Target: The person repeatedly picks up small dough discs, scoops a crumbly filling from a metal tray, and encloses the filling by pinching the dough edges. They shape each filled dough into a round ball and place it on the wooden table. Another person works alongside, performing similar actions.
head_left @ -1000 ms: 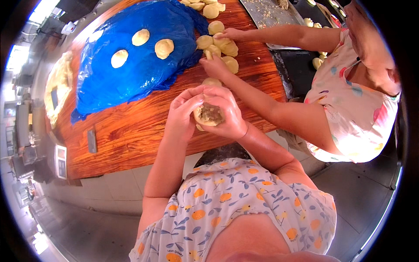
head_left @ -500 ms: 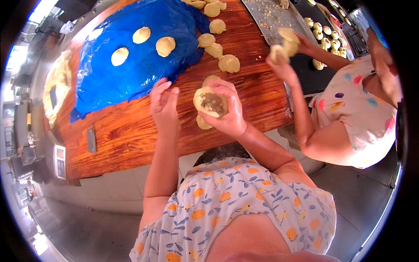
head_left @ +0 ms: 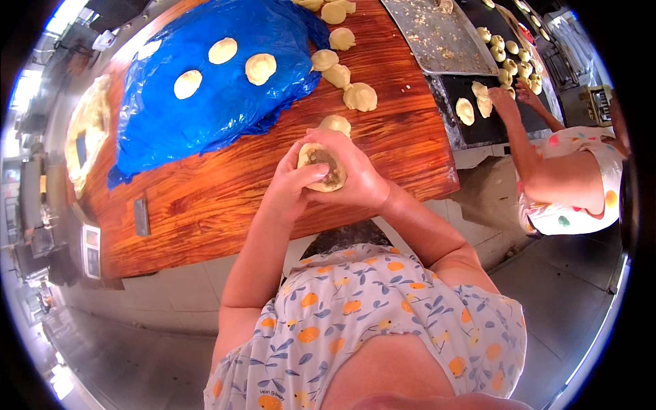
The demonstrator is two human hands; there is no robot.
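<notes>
A round of pale dough with brown crumbly filling (head_left: 333,179) is cupped between my two hands above the wooden table. My right hand (head_left: 355,171) wraps its far and right sides. My left hand (head_left: 292,179) holds the left side, its thumb lying across the filling. Just beyond my fingers a flat dough round (head_left: 336,125) rests on the wood. Farther off, several more dough rounds (head_left: 360,97) lie in a line beside a blue plastic sheet (head_left: 212,123), which has a few rounds (head_left: 260,69) on top.
A dark flat scraper (head_left: 141,217) lies near the table's left edge, by a scale-like device (head_left: 91,251). At back right are a crumb-covered metal tray (head_left: 444,41) and a black tray (head_left: 471,130) with dough pieces. A co-worker's arm (head_left: 523,137) reaches over it.
My left hand has come in from the side to the filled dough, its thumb now on the filling. The co-worker has moved right and set dough pieces on the black tray.
</notes>
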